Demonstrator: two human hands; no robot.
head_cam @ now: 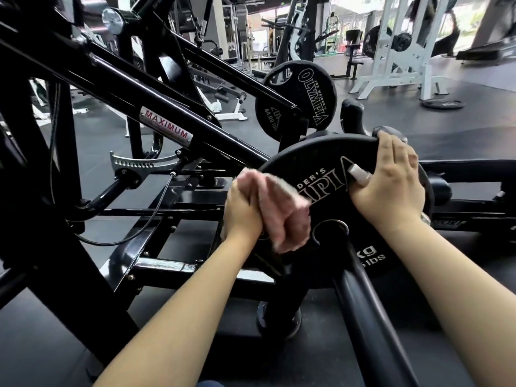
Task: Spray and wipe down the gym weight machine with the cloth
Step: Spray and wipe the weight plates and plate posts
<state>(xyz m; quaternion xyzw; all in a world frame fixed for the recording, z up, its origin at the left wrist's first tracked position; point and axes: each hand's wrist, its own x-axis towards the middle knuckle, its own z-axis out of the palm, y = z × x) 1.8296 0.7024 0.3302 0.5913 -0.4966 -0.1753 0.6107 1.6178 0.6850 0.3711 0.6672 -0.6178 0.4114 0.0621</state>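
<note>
A soft, fuzzy pink cloth (282, 210) lies against a matt black rubbery weight plate (329, 163), beside glossy black painted metal machine tubing (117, 88).

Overall light: dim indoor, cool, flat.
Source: daylight from windows (480, 20) top right, blown out white.
Glare: sheen on black frame tubes (156, 88), bright spot on chrome knob (112, 20).
Shadows: soft, pooled under machine, floor (391, 113) lit grey further off.
Motion blur: heavy on pink cloth (282, 216) and left hand (243, 213); right hand (391, 180) fairly sharp.
Distortion: wide-angle bending at edges, frame bars curved on left.
Background: soft, white rack (399, 51) smeared, low detail.
</note>
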